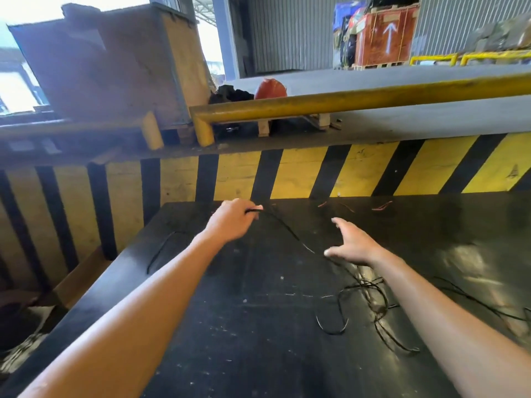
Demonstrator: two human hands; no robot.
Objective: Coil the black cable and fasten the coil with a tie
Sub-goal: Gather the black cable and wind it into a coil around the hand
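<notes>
A thin black cable [290, 234] runs across the black tabletop [258, 326]. My left hand [234, 219] is closed on one end of it near the table's far edge. From there the cable slopes down to the right, passes under my right hand [355, 244], and ends in a loose tangle [370, 305] at the right. My right hand hovers over the cable with fingers spread and holds nothing. No tie is visible.
A yellow-and-black striped wall [359, 170] backs the table. Above it runs a yellow rail [344, 100], with a wooden crate [120, 67] at the left. Another black strand [161, 249] lies near the table's left edge. Small reddish wire scraps [380, 206] lie at the far edge.
</notes>
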